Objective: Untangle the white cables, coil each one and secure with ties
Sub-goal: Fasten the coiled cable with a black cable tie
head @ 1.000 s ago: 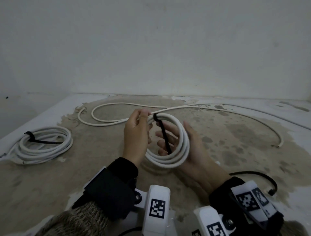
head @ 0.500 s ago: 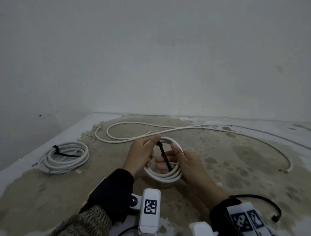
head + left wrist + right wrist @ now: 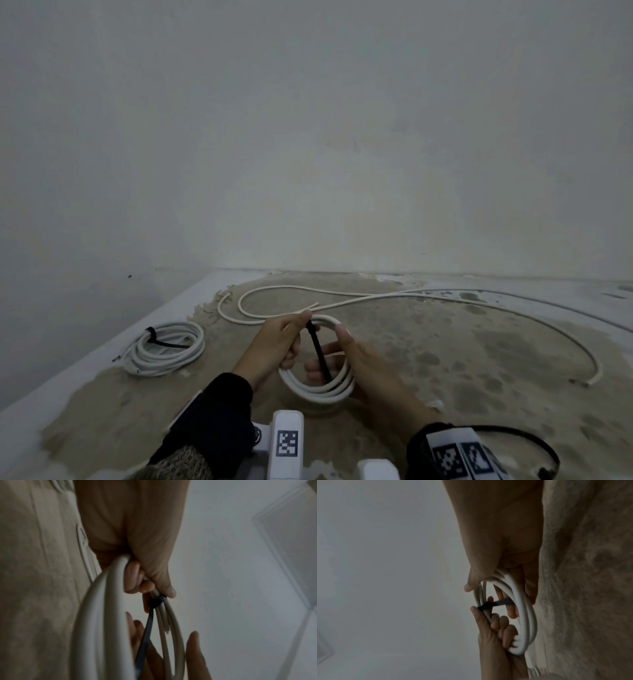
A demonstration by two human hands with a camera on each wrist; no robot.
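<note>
I hold a coil of white cable point(image 3: 318, 390) just above the floor. My left hand point(image 3: 291, 337) grips the coil's far side, its fingers curled round the strands beside the head of a black tie point(image 3: 318, 349). The tie's tail slants down across the coil's opening. My right hand point(image 3: 342, 356) holds the coil's right side, thumb over the top and fingers spread behind. The left wrist view shows the tie point(image 3: 147, 635) wrapped round the strands point(image 3: 96, 615) under my thumb. In the right wrist view my thumb presses the coil point(image 3: 522, 608).
A tied white coil point(image 3: 164, 349) lies on the floor at the left. A loose white cable point(image 3: 376, 298) snakes across the back of the stained floor point(image 3: 479, 359) to an end point(image 3: 592, 380) at the right. A black cord point(image 3: 513, 431) curves by my right wrist. A wall stands behind.
The view has tilted up towards the wall. The coil has tipped flatter and sunk towards the floor. My right thumb has come up over the coil's top.
</note>
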